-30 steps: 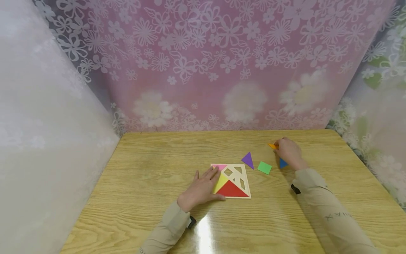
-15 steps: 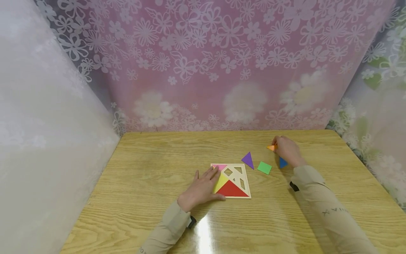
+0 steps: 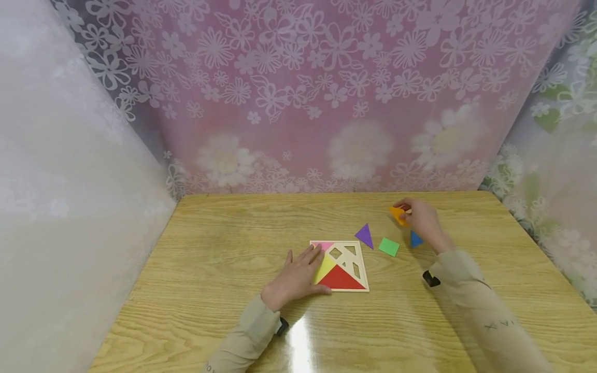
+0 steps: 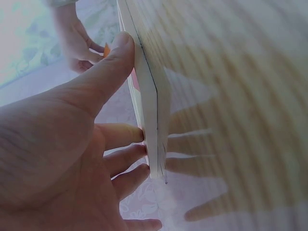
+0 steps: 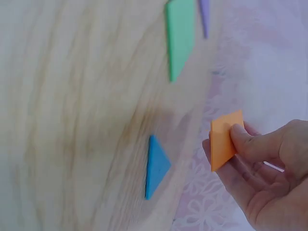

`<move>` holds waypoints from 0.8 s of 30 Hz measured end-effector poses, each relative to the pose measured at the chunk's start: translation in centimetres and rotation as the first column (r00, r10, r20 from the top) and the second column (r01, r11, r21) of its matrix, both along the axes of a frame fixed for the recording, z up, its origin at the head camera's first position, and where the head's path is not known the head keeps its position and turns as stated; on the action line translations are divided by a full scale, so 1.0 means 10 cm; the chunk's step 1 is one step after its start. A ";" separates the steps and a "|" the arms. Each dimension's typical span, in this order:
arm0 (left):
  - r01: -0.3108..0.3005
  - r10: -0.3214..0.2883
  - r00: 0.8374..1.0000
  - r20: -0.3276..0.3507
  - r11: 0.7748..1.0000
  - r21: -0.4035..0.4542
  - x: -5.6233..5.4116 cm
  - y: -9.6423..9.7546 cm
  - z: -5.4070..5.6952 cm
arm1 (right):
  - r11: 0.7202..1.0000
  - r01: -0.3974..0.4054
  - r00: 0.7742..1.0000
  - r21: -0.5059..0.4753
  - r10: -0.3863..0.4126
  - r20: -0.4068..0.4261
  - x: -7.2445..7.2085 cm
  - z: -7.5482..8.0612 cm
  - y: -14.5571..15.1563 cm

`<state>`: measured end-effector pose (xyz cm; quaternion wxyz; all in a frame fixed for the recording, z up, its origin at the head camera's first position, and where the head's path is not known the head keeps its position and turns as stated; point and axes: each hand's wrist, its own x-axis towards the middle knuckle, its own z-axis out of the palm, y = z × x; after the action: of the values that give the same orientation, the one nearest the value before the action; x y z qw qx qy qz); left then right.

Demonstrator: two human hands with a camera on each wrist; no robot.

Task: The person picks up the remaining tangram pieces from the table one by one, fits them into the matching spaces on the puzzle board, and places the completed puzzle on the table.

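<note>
A square wooden tangram tray (image 3: 351,249) lies on the table with red (image 3: 342,277), yellow (image 3: 324,267) and pink (image 3: 325,244) pieces in it and several cut-outs at its right side. My left hand (image 3: 295,273) rests on the tray's left part, fingers spread and straight, thumb at the front edge. In the left wrist view the fingertips meet the tray's side. Between thumb and fingers, my right hand (image 3: 422,220) pinches an orange four-sided tangram piece (image 5: 224,139), lifted at the back right. Just below that hand lies a blue triangle (image 3: 416,239), partly covered by it in the head view.
A purple triangle (image 3: 366,236) and a green square (image 3: 389,247) lie on the wooden table (image 3: 224,248) right of the tray. Flowered pink cloth (image 3: 298,103) hangs behind the table, with pale cloth (image 3: 84,171) along the left.
My right hand has raised the orange piece from the table and tilted it up, shifting slightly left. The left hand and the tray have stayed in place.
</note>
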<state>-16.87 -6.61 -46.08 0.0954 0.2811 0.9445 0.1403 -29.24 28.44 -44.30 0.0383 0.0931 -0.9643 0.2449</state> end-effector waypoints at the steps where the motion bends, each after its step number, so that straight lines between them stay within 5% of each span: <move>1: 0.000 0.000 1.000 -0.001 1.000 0.001 0.00 0.00 0.00 | 1.000 0.001 1.000 -0.012 -0.001 0.008 0.02 0.02 -0.02; 12: -0.003 0.003 1.000 0.001 1.000 0.002 -0.01 0.01 -0.01 | 0.984 -0.033 0.988 -0.177 0.060 0.145 0.26 0.04 -0.12; 24: -0.003 0.003 1.000 0.011 1.000 0.001 -0.02 0.01 -0.01 | 0.918 -0.056 0.968 -0.393 0.146 0.202 0.53 0.03 -0.42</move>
<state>-17.03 -6.54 -46.22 0.1000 0.2788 0.9444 0.1425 -23.97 24.24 -43.97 -0.0675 0.1051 -0.8894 0.4397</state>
